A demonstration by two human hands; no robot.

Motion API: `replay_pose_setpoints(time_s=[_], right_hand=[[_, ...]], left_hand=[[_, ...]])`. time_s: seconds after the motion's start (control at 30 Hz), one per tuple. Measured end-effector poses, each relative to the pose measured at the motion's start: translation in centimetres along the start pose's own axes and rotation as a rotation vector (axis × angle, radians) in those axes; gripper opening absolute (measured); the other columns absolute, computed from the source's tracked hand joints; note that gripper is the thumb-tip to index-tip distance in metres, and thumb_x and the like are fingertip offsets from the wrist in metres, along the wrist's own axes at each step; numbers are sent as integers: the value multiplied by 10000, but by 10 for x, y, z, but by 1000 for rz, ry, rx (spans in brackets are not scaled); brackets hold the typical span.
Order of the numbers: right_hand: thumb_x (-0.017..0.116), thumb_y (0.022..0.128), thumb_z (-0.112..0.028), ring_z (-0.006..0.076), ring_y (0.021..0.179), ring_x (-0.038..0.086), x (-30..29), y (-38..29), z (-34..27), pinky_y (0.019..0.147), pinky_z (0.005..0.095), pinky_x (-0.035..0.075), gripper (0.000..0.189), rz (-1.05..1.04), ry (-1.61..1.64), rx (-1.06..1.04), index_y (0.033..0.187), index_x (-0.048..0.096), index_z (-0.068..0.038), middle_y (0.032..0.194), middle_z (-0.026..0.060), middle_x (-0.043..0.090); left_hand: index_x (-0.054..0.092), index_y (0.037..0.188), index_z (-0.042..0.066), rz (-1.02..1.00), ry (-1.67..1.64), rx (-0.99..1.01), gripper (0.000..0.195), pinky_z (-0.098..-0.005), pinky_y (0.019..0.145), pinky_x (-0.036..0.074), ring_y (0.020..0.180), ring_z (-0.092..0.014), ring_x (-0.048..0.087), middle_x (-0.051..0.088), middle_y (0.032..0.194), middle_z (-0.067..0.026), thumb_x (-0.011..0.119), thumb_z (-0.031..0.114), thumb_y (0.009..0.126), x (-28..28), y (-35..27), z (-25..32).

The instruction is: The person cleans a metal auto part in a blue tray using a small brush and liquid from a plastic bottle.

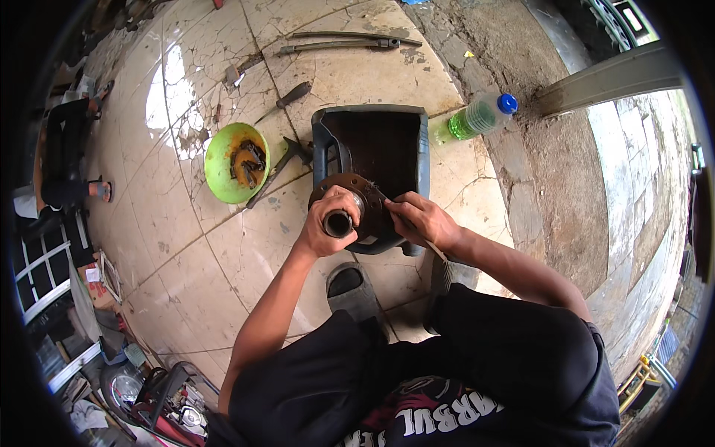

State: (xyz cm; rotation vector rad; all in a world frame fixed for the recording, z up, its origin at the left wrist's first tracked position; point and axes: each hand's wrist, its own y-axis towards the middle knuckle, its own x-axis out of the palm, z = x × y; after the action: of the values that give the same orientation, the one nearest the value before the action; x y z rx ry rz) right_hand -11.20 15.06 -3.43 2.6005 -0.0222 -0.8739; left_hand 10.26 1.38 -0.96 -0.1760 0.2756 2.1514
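My left hand (330, 219) is wrapped around the hollow metal tube of a flanged hub. Its round, rusty flange (378, 217) has bolt holes and rests over the near part of a dark plastic jerrycan (368, 109) with one side cut away. In my right hand (423, 219) is a slender tool (434, 246), its kind partly hidden by my fingers. The tool's far end meets the flange's upper right edge, where wiry dark fibres show. Left of the jerrycan, a lime-green bowl (218, 173) holds several dark bolts (248, 162) and brownish residue.
A T-shaped tool (279, 166) lies between bowl and jerrycan, with a screwdriver (293, 95) beyond. Two long bars (341, 46) lie farther off. A bottle of green liquid (480, 117) is at right, near a post (609, 81). Another person (62, 151) and a motorcycle (167, 396) are at left.
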Motion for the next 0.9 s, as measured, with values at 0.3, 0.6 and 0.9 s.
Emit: replay_pose_setpoints(time_s=[0.3, 0.6, 0.9], right_hand=[[712, 770, 63, 299, 745, 654, 8, -27, -21, 645, 383, 570, 384, 22, -29, 15, 1133, 591, 31, 869, 135, 623], [687, 829, 12, 349, 761, 639, 10, 22, -5, 653, 409, 544, 313, -14, 95, 122, 1130, 602, 24, 874, 169, 606], [683, 847, 46, 341, 731, 658, 5, 19, 6, 638, 394, 547, 313, 20, 73, 89, 1147, 600, 20, 896, 170, 634]], left_hand=[[566, 741, 108, 17, -3, 13, 232, -378, 890, 455, 828, -245, 573, 629, 716, -34, 638, -20, 560, 2, -2, -2], [568, 737, 105, 17, -14, -1, 226, -376, 899, 454, 835, -244, 576, 630, 724, -32, 639, -17, 561, 2, -1, -1], [569, 737, 101, -23, 7, 11, 220, -377, 891, 462, 851, -250, 582, 627, 739, -33, 655, -12, 570, 2, 1, -1]])
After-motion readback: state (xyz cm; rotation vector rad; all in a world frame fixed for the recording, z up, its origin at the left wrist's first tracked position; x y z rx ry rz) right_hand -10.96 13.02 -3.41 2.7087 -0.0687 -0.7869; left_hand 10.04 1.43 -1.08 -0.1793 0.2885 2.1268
